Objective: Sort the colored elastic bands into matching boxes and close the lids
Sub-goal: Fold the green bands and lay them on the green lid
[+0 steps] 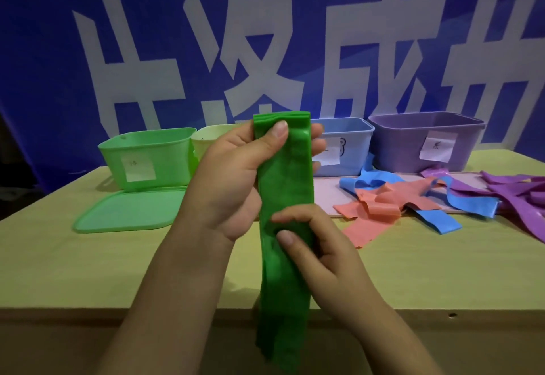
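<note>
Near edge, centre: stack of flat green elastic bands point(284, 185), thin matte rubber, held upright and hanging past the near edge of the pale wooden table point(88, 271). Bottom end cut off by the frame. Layers visible at the top fold, count unreadable.

Left hand point(236, 177) grasps the top of the stack: thumb across the front, fingers wrapped behind, only the tips showing on the far side. Right hand point(312, 244) pinches the stack lower down, thumb on the front, fingers curled round the right side.

Right half of the table: loose tangle of bands. Salmon-pink bands point(380, 206) nearest, blue bands point(460, 203) under and beside them, purple bands point(516, 194) running off the right edge. Overlap too heavy to count any colour.

Left half: one flat green plastic lid with rounded corners point(126, 212), lying just in front of the green box.

Far edge, four open rectangular plastic boxes in a row: green box point(147, 156), pale yellow box point(212, 135) mostly hidden behind the left hand, light blue box point(345, 147) partly hidden, purple box point(424, 141). White paper labels on three, writing illegible.

Behind: blue banner with large white characters point(265, 35), cropped.
</note>
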Demonstrator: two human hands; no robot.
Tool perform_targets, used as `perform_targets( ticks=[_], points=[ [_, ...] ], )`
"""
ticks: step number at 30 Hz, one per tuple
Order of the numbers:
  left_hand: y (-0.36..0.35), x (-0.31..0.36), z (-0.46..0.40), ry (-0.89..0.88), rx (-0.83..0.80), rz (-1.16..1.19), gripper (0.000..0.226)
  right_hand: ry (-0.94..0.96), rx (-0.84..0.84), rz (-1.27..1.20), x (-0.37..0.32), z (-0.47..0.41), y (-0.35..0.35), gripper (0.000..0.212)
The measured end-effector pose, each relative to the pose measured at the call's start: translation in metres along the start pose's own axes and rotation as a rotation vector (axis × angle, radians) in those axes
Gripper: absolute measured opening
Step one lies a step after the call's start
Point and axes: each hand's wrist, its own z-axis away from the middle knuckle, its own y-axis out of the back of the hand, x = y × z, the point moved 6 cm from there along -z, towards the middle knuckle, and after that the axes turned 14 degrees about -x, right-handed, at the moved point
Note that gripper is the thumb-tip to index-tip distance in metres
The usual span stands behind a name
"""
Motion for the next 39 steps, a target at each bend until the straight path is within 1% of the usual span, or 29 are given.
perform_targets(
  ticks=[2,5,9,13,16,18,22,26,30,34,37,39],
  points=[
    [0.007,0.005,-0.008,0.002,0.013,0.016,0.017,-0.054,-0.071,-0.032,0.008,0.000,-0.007,0.021],
    [0.019,0.011,-0.019,-0.005,0.065,0.010,0.019,-0.135,-0.200,-0.035,0.021,0.001,-0.020,0.028],
    [0.028,0.012,-0.028,-0.006,0.091,0.033,0.019,-0.188,-0.285,-0.013,0.024,-0.001,-0.030,0.028],
    [0.026,0.016,-0.031,-0.031,0.080,0.030,0.020,-0.189,-0.362,0.040,0.026,-0.001,-0.043,0.028],
    [0.029,0.025,-0.034,-0.049,0.078,0.007,0.020,-0.221,-0.334,0.060,0.032,0.002,-0.045,0.032],
    [0.035,0.029,-0.038,-0.048,0.096,-0.014,0.021,-0.230,-0.307,0.030,0.034,0.002,-0.043,0.036],
    [0.055,0.037,-0.051,-0.038,0.167,-0.015,0.022,-0.268,-0.303,-0.028,0.036,0.000,-0.036,0.041],
    [0.086,0.039,-0.059,0.032,0.246,0.021,0.026,-0.314,-0.323,-0.043,0.038,-0.004,-0.025,0.051],
    [0.120,0.037,-0.060,0.035,0.332,0.117,0.029,-0.369,-0.361,-0.050,0.044,-0.010,-0.014,0.042],
    [0.165,0.029,-0.053,0.024,0.462,0.199,0.026,-0.413,-0.331,-0.081,0.054,-0.017,-0.004,0.036],
    [0.202,0.018,-0.038,0.064,0.553,0.192,0.024,-0.432,-0.316,-0.061,0.057,-0.024,0.004,0.029],
    [0.226,0.012,-0.023,0.107,0.640,0.223,0.018,-0.451,-0.289,-0.076,0.059,-0.031,0.009,0.025]
  ],
)
